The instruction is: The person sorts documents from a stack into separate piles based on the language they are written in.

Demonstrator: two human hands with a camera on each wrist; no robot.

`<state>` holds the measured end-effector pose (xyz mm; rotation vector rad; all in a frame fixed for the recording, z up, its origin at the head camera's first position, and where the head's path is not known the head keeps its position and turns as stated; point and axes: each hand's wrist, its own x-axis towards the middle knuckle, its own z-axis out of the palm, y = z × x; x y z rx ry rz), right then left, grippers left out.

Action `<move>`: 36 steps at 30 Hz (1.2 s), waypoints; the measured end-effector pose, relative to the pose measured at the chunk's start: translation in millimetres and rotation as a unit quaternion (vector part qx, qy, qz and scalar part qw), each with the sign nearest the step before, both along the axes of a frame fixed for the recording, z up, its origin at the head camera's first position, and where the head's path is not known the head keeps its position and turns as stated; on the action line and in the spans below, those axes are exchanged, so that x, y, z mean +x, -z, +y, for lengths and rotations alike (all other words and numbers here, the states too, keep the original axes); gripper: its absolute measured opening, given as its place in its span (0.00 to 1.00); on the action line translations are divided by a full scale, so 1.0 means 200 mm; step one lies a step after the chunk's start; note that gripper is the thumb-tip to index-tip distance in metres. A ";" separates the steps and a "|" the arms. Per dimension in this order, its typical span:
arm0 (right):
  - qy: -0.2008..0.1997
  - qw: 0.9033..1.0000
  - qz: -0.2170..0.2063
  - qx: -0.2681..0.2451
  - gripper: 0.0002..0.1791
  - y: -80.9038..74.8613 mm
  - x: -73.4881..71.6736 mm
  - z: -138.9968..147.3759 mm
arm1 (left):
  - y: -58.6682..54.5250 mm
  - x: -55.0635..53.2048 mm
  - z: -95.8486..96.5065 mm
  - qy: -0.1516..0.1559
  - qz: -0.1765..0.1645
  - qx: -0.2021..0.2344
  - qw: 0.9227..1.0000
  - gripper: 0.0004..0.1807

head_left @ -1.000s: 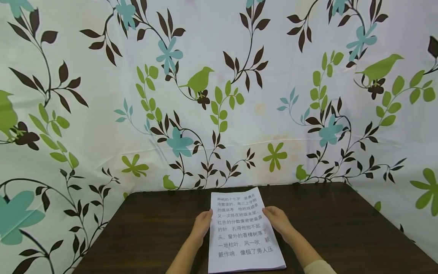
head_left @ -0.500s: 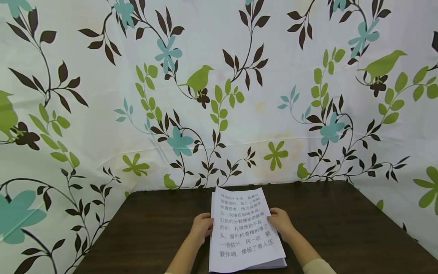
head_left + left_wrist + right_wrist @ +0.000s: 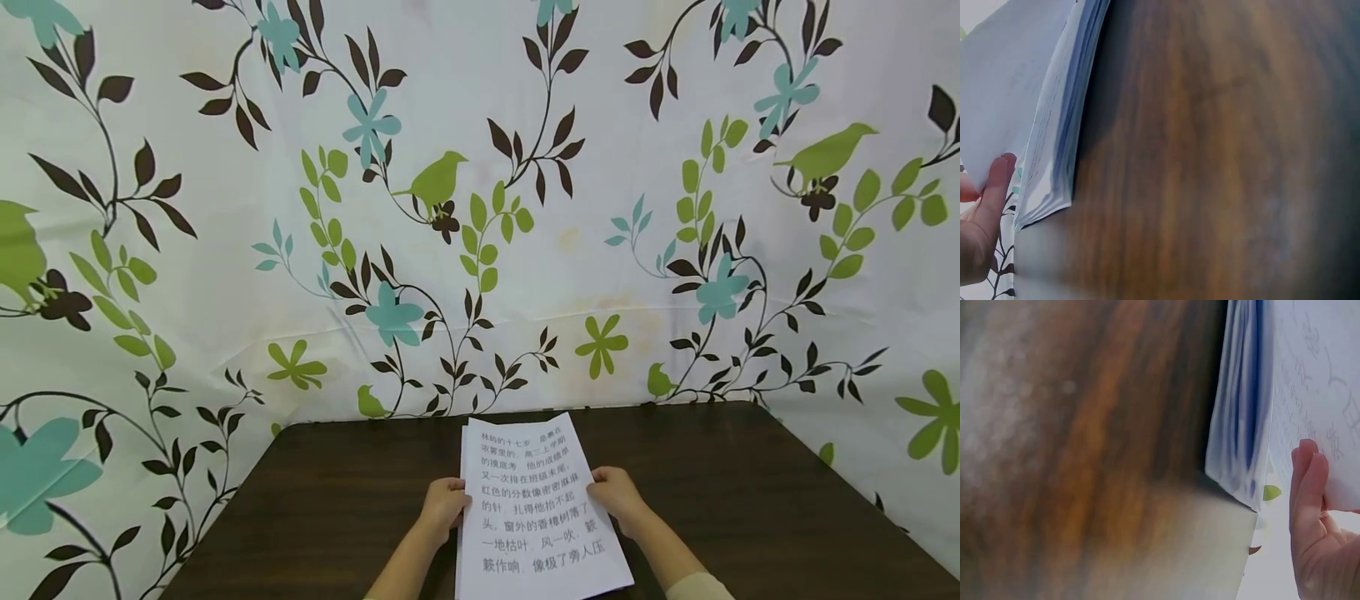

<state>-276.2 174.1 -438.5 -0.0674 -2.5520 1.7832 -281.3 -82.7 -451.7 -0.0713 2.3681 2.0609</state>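
Observation:
A sheet of paper (image 3: pixel 536 508) printed with large dark characters is raised off a paper stack (image 3: pixel 460 542), whose left edge peeks out beside it in the head view. My left hand (image 3: pixel 444 507) pinches the sheet's left edge, and my right hand (image 3: pixel 618 500) pinches its right edge. From the left wrist, the stack (image 3: pixel 1054 144) lies on the table with a gap to the lifted sheet (image 3: pixel 1004 81); my left fingers (image 3: pixel 999 181) are at the sheet's underside. The right wrist view shows the stack (image 3: pixel 1241 425) and my right fingers (image 3: pixel 1310 475) against the sheet (image 3: pixel 1329 381).
A dark wooden table (image 3: pixel 337 500) extends to both sides of the paper. Right behind its far edge hangs a white cloth (image 3: pixel 480 350) patterned with leaves, flowers and green birds.
The top sheet has come up off the stack, where it lay flush, and shifted slightly right. Both hands moved a little right and nearer the body with it.

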 end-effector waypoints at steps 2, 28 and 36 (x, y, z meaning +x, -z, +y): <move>-0.002 1.000 -0.002 -0.002 0.10 0.01 0.00 0.00 | 0.00 0.00 -0.01 -0.002 0.004 0.007 1.000 0.15; -0.006 0.999 0.007 -0.053 0.14 -0.21 -0.05 -0.20 | -0.20 0.00 -0.25 -0.056 0.022 0.002 0.998 0.16; -0.038 0.994 -0.014 -0.098 0.17 -0.24 -0.04 -0.33 | -0.25 0.02 -0.38 -0.086 0.005 0.015 0.996 0.17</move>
